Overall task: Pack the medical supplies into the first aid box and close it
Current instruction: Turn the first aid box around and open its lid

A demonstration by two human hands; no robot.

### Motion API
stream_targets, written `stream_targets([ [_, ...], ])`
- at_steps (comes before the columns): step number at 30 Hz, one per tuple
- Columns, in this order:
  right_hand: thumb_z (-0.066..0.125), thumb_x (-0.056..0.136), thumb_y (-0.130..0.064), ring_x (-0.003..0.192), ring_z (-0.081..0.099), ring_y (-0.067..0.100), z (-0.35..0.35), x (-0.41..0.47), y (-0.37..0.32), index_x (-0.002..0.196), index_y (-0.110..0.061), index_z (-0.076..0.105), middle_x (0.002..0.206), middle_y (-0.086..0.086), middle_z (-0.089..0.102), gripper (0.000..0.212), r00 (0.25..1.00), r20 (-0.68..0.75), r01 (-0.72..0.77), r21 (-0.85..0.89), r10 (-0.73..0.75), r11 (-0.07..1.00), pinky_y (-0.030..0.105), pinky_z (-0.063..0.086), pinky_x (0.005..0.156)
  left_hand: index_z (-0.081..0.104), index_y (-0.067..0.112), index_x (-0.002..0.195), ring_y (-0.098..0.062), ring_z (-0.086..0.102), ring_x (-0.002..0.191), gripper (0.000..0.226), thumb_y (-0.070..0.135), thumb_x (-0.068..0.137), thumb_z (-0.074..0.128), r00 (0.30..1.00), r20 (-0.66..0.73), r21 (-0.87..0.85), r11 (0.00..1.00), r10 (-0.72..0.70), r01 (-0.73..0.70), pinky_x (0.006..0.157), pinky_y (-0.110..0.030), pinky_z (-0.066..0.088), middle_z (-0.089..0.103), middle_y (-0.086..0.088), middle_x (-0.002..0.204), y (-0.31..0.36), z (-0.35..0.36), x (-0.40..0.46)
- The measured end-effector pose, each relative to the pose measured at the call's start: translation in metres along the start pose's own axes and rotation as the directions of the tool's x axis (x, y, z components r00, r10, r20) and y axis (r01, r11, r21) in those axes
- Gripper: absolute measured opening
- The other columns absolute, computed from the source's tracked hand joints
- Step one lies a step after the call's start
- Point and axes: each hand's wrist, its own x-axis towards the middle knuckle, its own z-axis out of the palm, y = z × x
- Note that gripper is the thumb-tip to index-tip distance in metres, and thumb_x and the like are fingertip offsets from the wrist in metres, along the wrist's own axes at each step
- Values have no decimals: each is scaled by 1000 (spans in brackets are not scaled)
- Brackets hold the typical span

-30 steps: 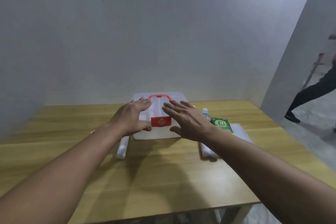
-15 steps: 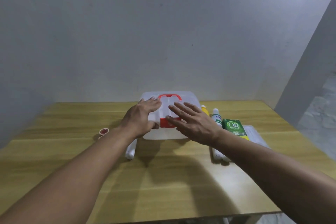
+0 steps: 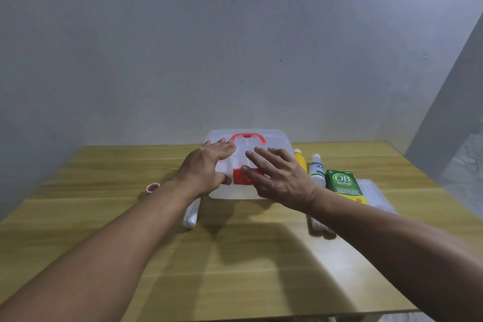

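Left fingers [image 3: 222, 144]: stretched out flat and slightly spread, lying on the box lid at its left half; thumb at the box's front face, beside the latch. Nothing gripped.
Right fingers [image 3: 261, 162]: stretched out and spread, over the right half of the lid; thumb across the latch. Contact with the lid cannot be told. Nothing gripped.
Left hand [image 3: 206, 170]: palm down, at the box's left front corner.
Right hand [image 3: 282, 180]: palm down, at the box's right front.
Box [image 3: 277, 138]: translucent white, lid down, at the far middle of the table [image 3: 235, 269].
Handle [image 3: 248, 137]: red, on the lid, between the two hands.
Latch [image 3: 239, 178]: red, front centre of the box, partly hidden by the right thumb.
Yellow bottle [image 3: 300, 159]: just right of the box.
White bottle [image 3: 317, 170]: right of the yellow bottle.
Green carton [image 3: 343, 185]: right of the white bottle, lying flat.
Clear packet [image 3: 376, 193]: right of the box, under and beyond the carton.
White roll [image 3: 192, 213]: left front of the box, under the left wrist.
Tape [image 3: 153, 188]: well left of the box.
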Motion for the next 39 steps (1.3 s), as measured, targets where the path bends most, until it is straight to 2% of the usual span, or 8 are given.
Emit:
stream_targets([
  [8, 57, 89, -22, 107, 65, 38, -3, 1, 3, 106, -4, 71, 117, 21, 68, 28, 1000, 19, 10, -2, -10, 1000, 47, 53, 81, 39, 17, 143, 3, 18, 140, 88, 22, 68, 83, 1000, -1, -23, 1000, -5, 5, 118, -21, 8, 35, 6, 152, 0, -2, 2],
  [13, 51, 97, -19, 109, 65, 30, -13, 17, 13, 99, -5, 68, 117, 15, 69, 22, 998, 42, -39, 41, 38, 998, 46, 50, 89, -3, 20, 151, -1, -12, 142, 127, 52, 62, 81, 991, -91, -53, 994, -98, 93, 118, -30, -7, -3, 7, 160, -7, 6, -8],
  [18, 49, 97, -19, 115, 60, 28, -27, 46, 30, 105, -10, 62, 121, 10, 67, 18, 962, 11, -270, 133, 271, 954, 46, 45, 96, -28, 38, 142, -14, -5, 147, 138, 80, 51, 67, 930, -134, -335, 899, -342, 282, 117, -39, 13, -24, 20, 152, -20, 6, -17],
  [25, 55, 94, -21, 85, 54, 34, -25, 90, 73, 105, -10, 69, 97, 12, 64, 21, 860, 4, -504, 149, 510, 850, 43, 45, 71, -24, 24, 147, -7, -24, 142, 116, 90, 64, 23, 959, 46, -68, 957, -280, 282, 117, -40, -14, -28, 7, 155, -19, 23, -14],
  [29, 55, 94, -24, 90, 53, 34, -11, 105, 92, 110, -16, 71, 98, 10, 67, 23, 793, 58, -608, 133, 606, 783, 40, 40, 75, -13, 17, 150, -12, -17, 145, 119, 92, 61, 9, 941, 98, 66, 945, -325, 319, 118, -39, -12, -15, 2, 160, -12, 28, -7],
  [33, 53, 96, -24, 95, 55, 33, 6, 120, 111, 114, -16, 69, 105, 9, 70, 26, 733, 144, -680, 137, 665, 720, 38, 40, 76, -8, 15, 151, -16, -12, 148, 117, 90, 64, 13, 928, 109, 97, 933, -357, 348, 118, -37, -7, -10, -2, 162, -8, 32, 1],
  [36, 54, 95, -19, 87, 59, 37, 17, 127, 121, 108, -9, 71, 93, 16, 72, 24, 683, 174, -730, 139, 709, 669, 34, 37, 66, -8, 14, 151, -20, -8, 148, 117, 89, 64, 16, 929, 105, 112, 933, -354, 342, 119, -39, -1, -7, -4, 162, -9, 32, 5],
  [39, 51, 97, -16, 81, 58, 36, 27, 130, 127, 109, -8, 69, 89, 20, 69, 24, 653, 248, -752, 100, 716, 651, 39, 45, 67, -9, 14, 150, -20, -7, 148, 122, 92, 59, 11, 930, 101, 117, 932, -354, 342, 120, -40, -1, -6, -5, 162, -11, 32, 7],
])
